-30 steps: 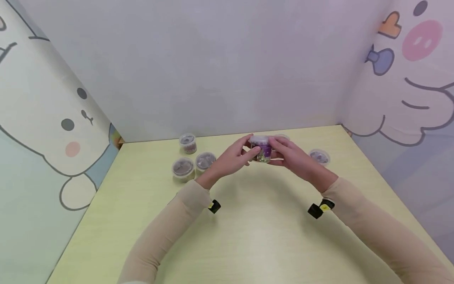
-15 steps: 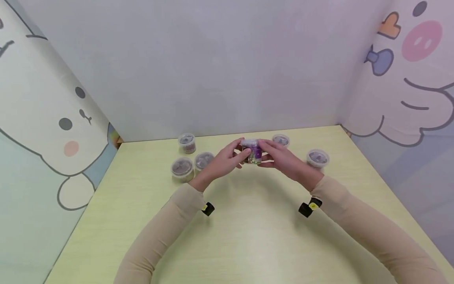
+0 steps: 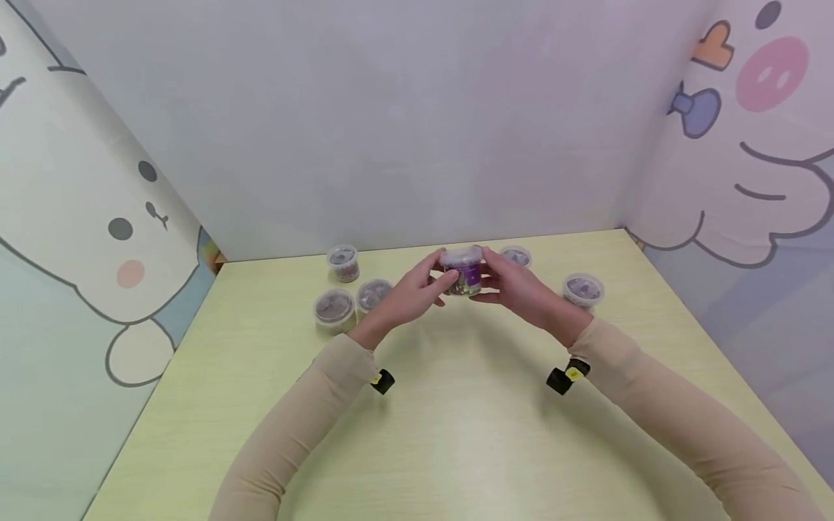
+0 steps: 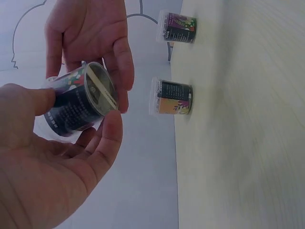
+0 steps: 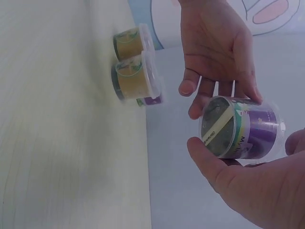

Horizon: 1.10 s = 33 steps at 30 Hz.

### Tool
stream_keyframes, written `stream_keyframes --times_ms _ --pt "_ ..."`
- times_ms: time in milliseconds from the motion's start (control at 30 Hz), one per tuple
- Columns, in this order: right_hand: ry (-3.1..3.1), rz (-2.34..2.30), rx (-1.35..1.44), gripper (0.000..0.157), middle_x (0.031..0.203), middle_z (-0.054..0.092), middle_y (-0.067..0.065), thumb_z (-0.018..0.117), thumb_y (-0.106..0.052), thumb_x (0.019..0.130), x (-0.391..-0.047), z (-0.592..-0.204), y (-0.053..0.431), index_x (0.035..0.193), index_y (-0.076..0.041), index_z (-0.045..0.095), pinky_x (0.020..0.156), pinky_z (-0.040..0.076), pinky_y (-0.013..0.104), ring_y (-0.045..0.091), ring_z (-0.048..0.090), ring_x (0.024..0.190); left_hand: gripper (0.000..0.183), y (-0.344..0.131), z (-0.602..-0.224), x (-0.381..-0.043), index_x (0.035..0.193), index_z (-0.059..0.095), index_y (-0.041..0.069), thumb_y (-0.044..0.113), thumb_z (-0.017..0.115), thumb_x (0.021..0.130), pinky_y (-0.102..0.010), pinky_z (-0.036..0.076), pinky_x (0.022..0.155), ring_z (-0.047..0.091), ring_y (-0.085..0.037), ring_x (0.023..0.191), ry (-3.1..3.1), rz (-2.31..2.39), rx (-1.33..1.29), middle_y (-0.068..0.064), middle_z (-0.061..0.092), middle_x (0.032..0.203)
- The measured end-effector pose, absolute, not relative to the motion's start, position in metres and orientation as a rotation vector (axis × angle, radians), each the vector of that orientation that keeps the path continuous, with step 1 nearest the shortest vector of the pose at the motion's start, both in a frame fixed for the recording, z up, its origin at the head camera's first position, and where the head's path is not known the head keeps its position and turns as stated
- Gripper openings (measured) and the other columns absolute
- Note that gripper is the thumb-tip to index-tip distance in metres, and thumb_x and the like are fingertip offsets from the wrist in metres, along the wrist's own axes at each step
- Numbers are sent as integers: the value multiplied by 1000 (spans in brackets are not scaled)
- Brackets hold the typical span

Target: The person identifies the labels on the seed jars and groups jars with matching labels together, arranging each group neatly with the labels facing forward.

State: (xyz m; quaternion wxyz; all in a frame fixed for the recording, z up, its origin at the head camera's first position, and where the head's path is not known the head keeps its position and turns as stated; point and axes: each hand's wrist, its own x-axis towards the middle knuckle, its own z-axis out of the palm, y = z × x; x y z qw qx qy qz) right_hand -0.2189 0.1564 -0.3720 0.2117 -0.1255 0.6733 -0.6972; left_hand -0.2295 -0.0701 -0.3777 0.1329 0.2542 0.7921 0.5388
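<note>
Both hands hold one small clear plastic tub above the back of the table. It has a pale translucent lid and a purple, patterned wrapper. On its left side, the left hand grips it with the thumb across the front and fingers behind. The right hand holds the opposite side, a fingertip at the lid's edge. In the left wrist view the tub shows a dark printed label and its base with a pale strip. The right wrist view shows the purple side of the tub between both hands.
At left on the pale yellow table stand three lidded tubs: a back tub, a front tub, and a third tub partly behind the left hand. Two more, a tub and a tub, stand at right. A wall rises behind.
Both hands have carried the tub a little to the left, with a slight dip and rise. The back right tub now shows more beyond the right hand.
</note>
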Motion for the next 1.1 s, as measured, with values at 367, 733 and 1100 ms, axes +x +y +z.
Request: stream_keyframes --times_ms 367,733,1100 --pt "1710 -2063 -299 65 151 36 19 44 -36 110 -219 -370 148 161 -5 20 111 39 52 32 49 130 72 -70 -374 -228 160 25 13 54 46 105 -36 58 78 62 -26 103 2349 1596 621 -7 52 135" --pt "1665 -2146 -256 51 139 47 17 42 -36 111 -219 -370 142 149 -3 38 110 41 51 32 52 127 70 -74 -373 -230 164 13 15 50 37 109 -49 54 88 59 -30 109 2278 1699 579 -12 46 147" --pt "1707 -2123 -249 62 141 47 17 51 -39 107 -220 -367 136 154 -3 34 112 38 55 31 49 128 65 -78 -373 -232 163 22 13 46 37 109 -51 54 86 57 -28 109 2274 1768 558 -16 50 144"
